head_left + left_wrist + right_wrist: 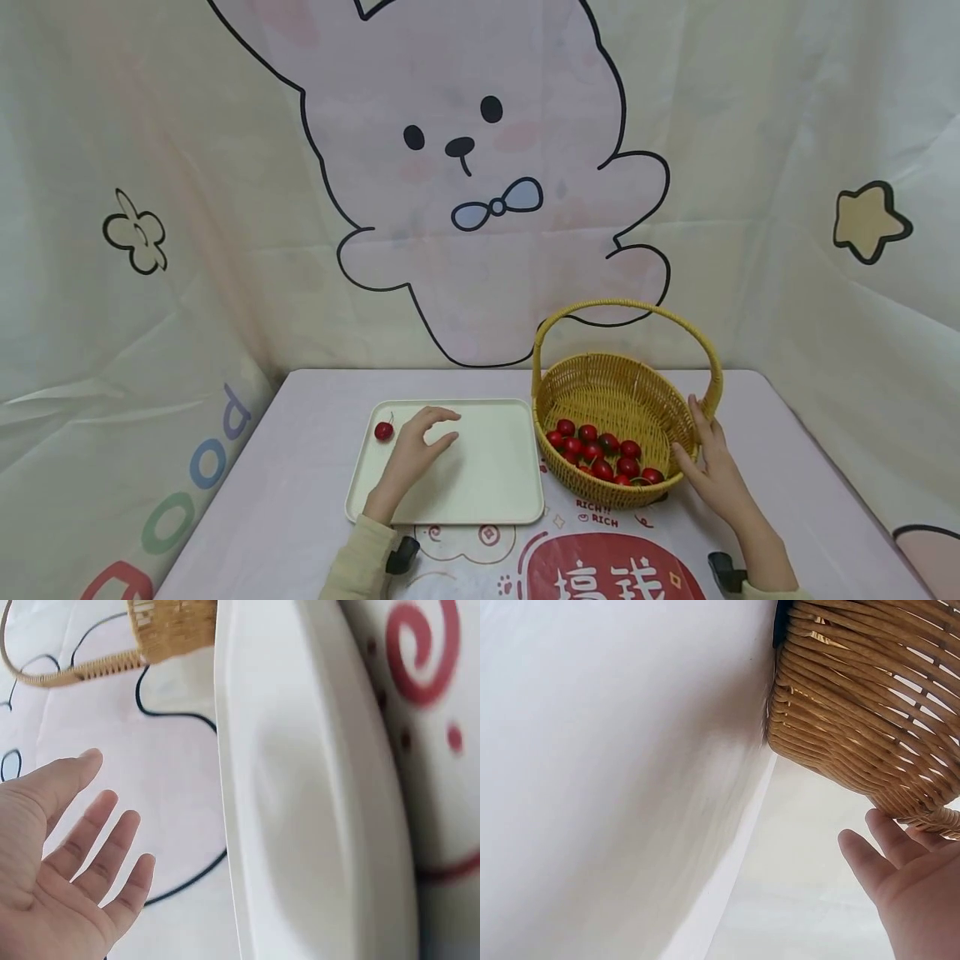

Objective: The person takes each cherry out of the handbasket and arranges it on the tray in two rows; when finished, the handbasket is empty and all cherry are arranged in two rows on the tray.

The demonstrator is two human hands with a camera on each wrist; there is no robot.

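A cream tray [487, 467] lies on the table, with one stemmed red cherry [383, 431] near its far left corner. Over the tray's left half is my left hand [416, 454], thumb and fingers apart with nothing between them. To the right stands a yellow wicker basket [600, 379] with a tall arched handle. Several red cherries [592, 451] are heaped in its near part. My right hand [716, 475] holds the basket's right rim by the handle's foot, thumb over the rim and fingers along the outside. In the right wrist view, fingertips [881, 817] meet the woven wall [870, 697].
A white tablecloth [300, 467] with a red printed patch [607, 571] covers the table. Behind it hangs a cloth backdrop [480, 275] with a cartoon animal, and more cloth hangs at both sides. The tray's right edge is close beside the basket.
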